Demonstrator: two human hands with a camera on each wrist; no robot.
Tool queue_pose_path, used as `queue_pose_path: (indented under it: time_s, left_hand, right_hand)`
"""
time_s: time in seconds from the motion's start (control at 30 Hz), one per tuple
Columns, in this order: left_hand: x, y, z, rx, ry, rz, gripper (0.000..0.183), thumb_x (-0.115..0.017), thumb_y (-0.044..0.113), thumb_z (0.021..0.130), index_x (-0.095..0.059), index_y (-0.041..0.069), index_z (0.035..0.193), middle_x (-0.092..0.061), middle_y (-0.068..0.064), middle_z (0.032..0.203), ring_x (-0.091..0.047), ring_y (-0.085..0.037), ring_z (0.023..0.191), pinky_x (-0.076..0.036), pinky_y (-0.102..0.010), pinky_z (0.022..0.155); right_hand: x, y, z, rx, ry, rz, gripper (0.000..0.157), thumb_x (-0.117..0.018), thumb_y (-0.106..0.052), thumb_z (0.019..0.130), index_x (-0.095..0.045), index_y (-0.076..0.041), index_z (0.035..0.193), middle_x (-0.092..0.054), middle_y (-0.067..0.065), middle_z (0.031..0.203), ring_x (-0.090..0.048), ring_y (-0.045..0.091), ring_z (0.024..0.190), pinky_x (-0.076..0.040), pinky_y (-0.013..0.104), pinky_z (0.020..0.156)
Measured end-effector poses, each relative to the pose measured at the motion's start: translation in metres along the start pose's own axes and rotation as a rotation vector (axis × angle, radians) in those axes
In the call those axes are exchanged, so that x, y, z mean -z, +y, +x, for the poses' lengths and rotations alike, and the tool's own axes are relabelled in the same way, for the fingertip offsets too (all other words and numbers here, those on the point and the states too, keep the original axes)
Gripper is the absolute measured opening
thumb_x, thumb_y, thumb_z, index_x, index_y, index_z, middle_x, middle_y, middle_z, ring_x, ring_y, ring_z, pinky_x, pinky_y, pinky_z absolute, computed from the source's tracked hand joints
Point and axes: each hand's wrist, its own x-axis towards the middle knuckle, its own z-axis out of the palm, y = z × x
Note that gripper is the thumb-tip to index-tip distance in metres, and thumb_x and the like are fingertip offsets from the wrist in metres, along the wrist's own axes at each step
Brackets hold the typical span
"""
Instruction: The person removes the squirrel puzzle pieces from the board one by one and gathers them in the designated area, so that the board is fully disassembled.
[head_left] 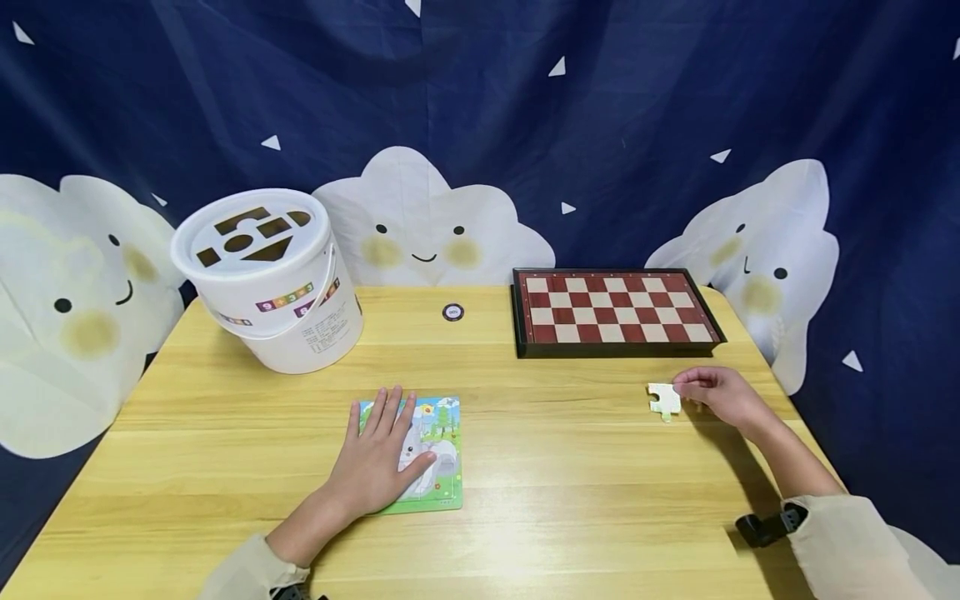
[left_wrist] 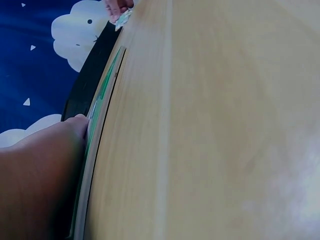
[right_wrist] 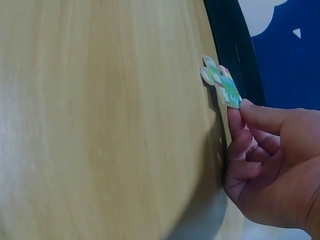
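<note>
A square picture puzzle in a green-edged tray lies flat on the table, left of centre. My left hand rests on it with fingers spread and straight, covering its left part. Off to the right, my right hand pinches a puzzle piece between thumb and fingers, just above the table. In the right wrist view the same puzzle piece shows green, blue and pink printing, and the thumb presses on its near edge. The left wrist view shows the tray edge-on beneath the left hand.
A white bucket with shaped holes in its lid stands at the back left. A folded chessboard case lies at the back right, beyond the right hand. Between them lies a dark round chip. A blue cloud-patterned curtain hangs behind the table.
</note>
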Motion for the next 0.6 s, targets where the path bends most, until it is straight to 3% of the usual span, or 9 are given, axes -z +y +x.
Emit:
queue_pose_path:
  time_s: [0.6]
  left_hand:
    - [-0.0026,-0.0015,-0.0004,-0.025,0.045,-0.028,0.088,-0.05,0.062,0.099,-0.033,-0.001,0.157,-0.023,-0.025,0.164,-0.018,-0.044,0.152,-0.004,-0.069,0.118]
  right_hand:
    - [-0.0083,0.008,0.0023,0.04,0.113,-0.151,0.023,-0.057,-0.011,0.104,-0.068,0.009,0.11,-0.064,0.009,0.089,-0.048,0.013,0.069,-0.042,0.026,0.058]
